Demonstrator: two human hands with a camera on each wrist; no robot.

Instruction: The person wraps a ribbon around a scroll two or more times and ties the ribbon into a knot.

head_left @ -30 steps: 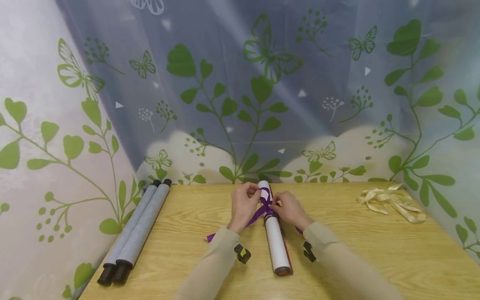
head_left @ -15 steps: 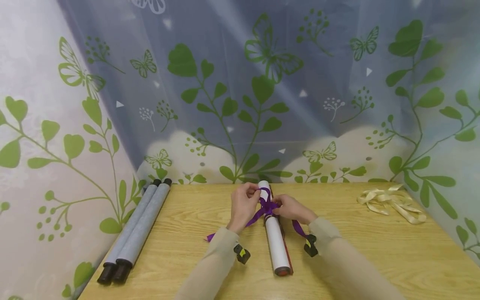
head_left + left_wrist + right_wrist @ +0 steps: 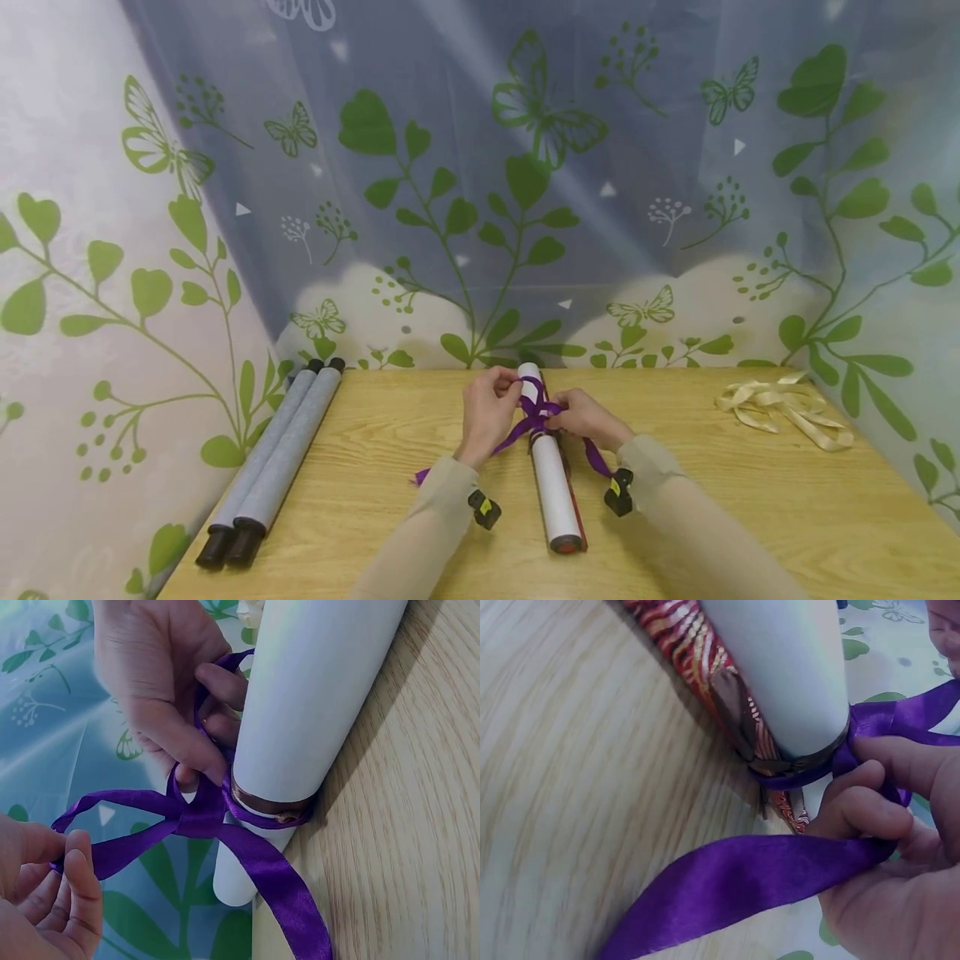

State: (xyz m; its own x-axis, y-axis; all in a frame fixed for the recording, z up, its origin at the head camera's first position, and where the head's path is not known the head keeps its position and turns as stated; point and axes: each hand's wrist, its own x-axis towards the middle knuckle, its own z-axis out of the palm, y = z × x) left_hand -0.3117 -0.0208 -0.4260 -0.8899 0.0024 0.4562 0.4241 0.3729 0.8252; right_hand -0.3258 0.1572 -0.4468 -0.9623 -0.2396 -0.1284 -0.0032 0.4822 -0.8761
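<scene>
A white scroll (image 3: 557, 492) lies lengthwise on the wooden table, with purple ribbon (image 3: 536, 410) knotted round its middle. My left hand (image 3: 487, 408) pinches the end of a ribbon loop, drawn out to the left of the knot in the left wrist view. Close by the knot, my right hand (image 3: 588, 417) pinches the ribbon, fingers curled. One ribbon tail (image 3: 735, 889) runs out from the right hand's fingers; another tail (image 3: 281, 889) hangs from the knot. Under the purple ribbon a brown tie (image 3: 814, 761) circles the scroll, and red-gold patterned fabric (image 3: 694, 652) shows along its side.
Two grey rolls (image 3: 281, 450) with dark ends lie side by side at the table's left edge. A loose heap of cream ribbon (image 3: 780, 408) is at the right. A leaf-printed curtain (image 3: 465, 208) stands behind the wooden table (image 3: 375, 517).
My right hand has shifted slightly right and down from the knot, and a second loop of ribbon shows at its fingertips. More of the right tail is visible. The left hand stays in place.
</scene>
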